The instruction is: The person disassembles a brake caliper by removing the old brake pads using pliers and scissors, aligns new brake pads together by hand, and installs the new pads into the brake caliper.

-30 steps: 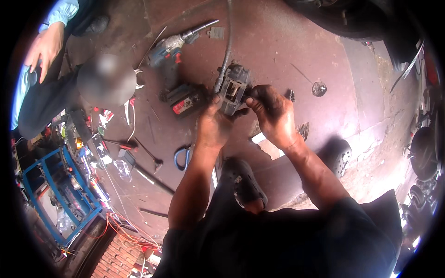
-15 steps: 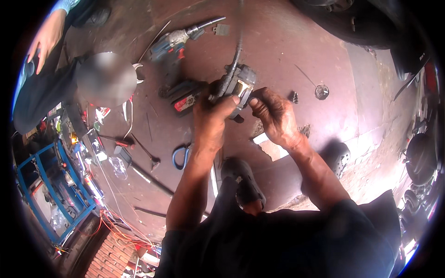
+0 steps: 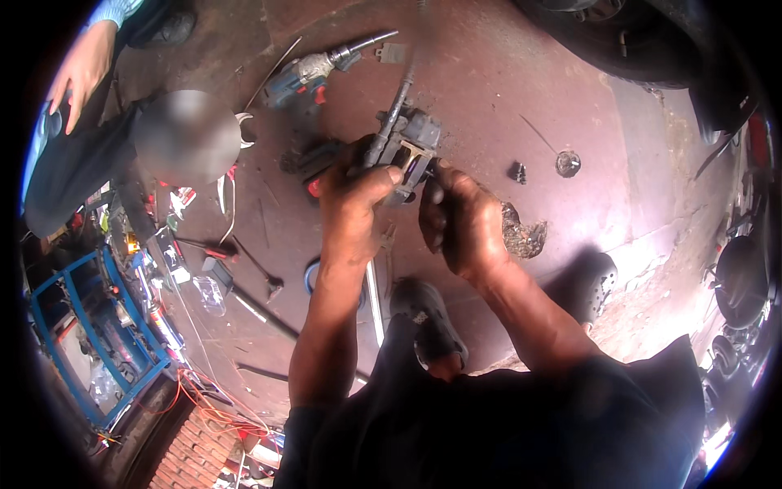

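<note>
Currently, metal block [image 3: 411, 155]: raised between the two hands near the middle of the view, above the reddish floor [image 3: 481, 90], with its slotted face turned up
Weight: probably heavy for its bulk, judging by the thick dark body, so a whole-palm hold on one flank should suit it better than a fingertip pinch
Stiffness: looks rigid and unlikely to give under a squeeze; scuffs would hardly matter to it
Grime: the surface is dark and dirty and may well be greasy, so bare skin could slide; the ridged edges seem to offer the surest purchase
Slot: pale-edged and open in the upper face; its rim looks hard and perhaps sharp, a spot to keep fingertips out of
Hose [image 3: 397, 110]: dark and slender, lying along the block's left side and running up toward the top of the view; likely flexible but springy, so it may tug the block round, and it makes a poor handle
Left hand [image 3: 354, 196]: closed round the block's left flank, thumb laid over the near part of the upper face, bearing the hold
Right hand [image 3: 472, 216]: narrow, fingers curled, thumb and forefinger drawn together at the block's right edge; I cannot tell whether they grip that edge or some small part
</note>
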`<state>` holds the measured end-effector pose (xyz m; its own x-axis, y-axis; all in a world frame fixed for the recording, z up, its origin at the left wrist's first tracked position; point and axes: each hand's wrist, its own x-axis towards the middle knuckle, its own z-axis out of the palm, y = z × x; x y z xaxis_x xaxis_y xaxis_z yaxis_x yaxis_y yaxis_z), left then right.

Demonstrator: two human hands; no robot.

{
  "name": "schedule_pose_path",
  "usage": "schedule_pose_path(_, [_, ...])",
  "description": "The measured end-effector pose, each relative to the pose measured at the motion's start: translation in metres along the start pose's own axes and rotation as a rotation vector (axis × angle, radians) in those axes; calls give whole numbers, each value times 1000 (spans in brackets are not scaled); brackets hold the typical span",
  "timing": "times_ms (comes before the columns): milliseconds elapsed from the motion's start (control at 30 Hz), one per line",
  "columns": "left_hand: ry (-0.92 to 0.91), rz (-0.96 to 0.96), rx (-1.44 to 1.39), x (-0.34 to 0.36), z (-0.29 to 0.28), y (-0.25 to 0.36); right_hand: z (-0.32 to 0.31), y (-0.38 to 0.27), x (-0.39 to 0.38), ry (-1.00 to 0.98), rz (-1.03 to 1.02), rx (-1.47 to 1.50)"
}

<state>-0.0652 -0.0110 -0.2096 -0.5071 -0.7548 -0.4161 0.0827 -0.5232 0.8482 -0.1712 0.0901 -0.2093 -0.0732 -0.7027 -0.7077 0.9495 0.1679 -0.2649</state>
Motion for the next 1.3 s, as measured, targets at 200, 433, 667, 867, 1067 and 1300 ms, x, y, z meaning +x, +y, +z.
schedule_pose_path(200, [25, 13, -13, -3, -3, 1, -9, 0, -1, 44, -764, -1124])
schedule_pose_path(433, [-62, -22, -16, -6, 2, 6, -12, -8, 2, 58, -845, -1254])
schedule_pose_path(667, [-38, 65, 35, -7, 3, 5, 9, 6, 0, 94, -169, -128])
schedule_pose_path(867, [-23, 76, -2, -8, -3, 4, 10, 0, -7, -17, -207, -290])
schedule_pose_path(1067, [-5, 10, -56, -10, 2, 10, -3, -5, -2, 67, -838, -1124])
schedule_pose_path(1300, [-3, 41, -9, -8, 6, 14, 5, 1, -4, 36, -476, -615])
